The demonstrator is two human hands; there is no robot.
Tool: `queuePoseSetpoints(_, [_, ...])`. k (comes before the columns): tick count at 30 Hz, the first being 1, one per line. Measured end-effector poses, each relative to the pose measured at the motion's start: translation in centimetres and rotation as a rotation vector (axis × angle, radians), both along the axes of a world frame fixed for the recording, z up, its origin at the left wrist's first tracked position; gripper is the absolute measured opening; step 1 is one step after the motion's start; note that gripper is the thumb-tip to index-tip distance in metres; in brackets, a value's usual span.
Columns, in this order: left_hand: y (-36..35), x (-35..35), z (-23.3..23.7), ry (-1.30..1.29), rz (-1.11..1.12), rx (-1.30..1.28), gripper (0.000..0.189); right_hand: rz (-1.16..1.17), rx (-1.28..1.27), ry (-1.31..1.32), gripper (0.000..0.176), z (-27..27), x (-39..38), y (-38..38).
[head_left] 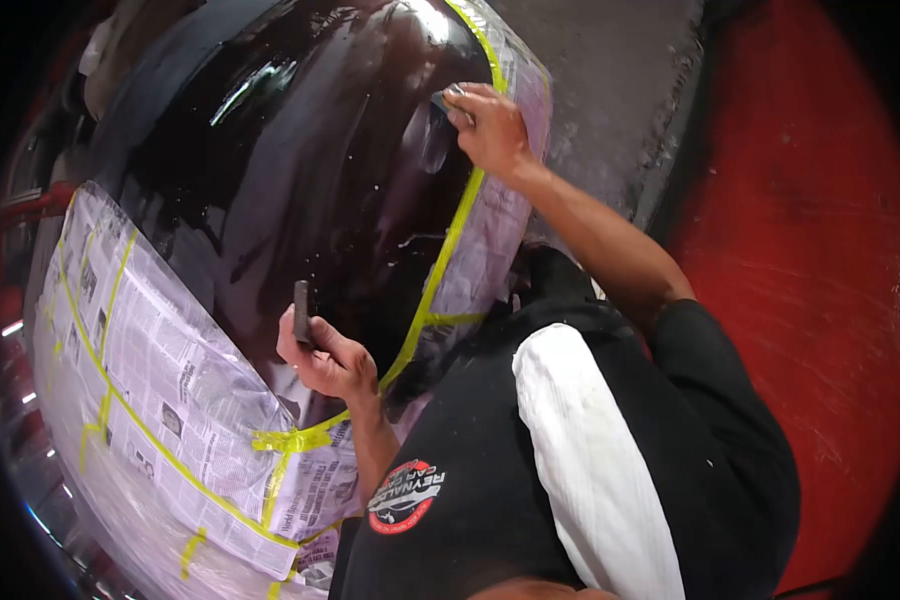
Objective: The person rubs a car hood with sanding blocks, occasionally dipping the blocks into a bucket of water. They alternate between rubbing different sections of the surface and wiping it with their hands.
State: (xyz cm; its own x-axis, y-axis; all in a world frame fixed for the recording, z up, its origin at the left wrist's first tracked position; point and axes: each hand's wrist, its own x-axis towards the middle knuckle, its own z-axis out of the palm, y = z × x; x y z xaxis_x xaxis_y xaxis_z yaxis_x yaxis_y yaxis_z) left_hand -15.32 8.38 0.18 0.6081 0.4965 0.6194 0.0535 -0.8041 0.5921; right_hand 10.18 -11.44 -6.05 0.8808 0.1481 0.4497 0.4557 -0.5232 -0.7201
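Right hand [490, 130]: fingers closed over a small grey pad [442, 100], pressing it flat against the wet, glossy dark panel [320, 150]. The pad shows only at the fingertips, on their panel side; the rest is covered by the hand. Just behind the knuckles runs a line of yellow tape [440, 270], with masked newspaper [170, 390] beyond it on the outer side of the grip.

Left hand [332, 362]: clamped on a narrow dark block [301, 312], thumb on one face and fingers wrapped round the other. The block stands upright out of the top of the fist, close to the panel surface; contact with the panel cannot be confirmed. Below the wrist, taped newspaper covers the adjoining bodywork, and more lies beside the fist on its outer side.

The two hands are well apart, with open panel surface between them. A white cloth [580, 460] lies over the person's shoulder, behind both grips. A red floor [800, 250] lies beyond the right forearm.
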Motion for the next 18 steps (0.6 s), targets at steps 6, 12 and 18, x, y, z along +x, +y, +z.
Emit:
queuePoseSetpoints(6, [0.2,0.0,-0.9,-0.067,0.039,-0.155,0.027,0.071,-0.005,-0.039,0.027,0.1,-3.5,0.4])
queuePoseSetpoints(12, [0.2,0.0,-0.9,-0.069,0.039,-0.148,0.026,0.159,0.04,-0.126,0.026,1.3,-4.3,2.8])
queuePoseSetpoints(18, [-0.1,-0.6,-0.7,-0.077,0.021,-0.157,0.025,0.017,-0.176,-0.066,0.028,1.3,5.0,2.4])
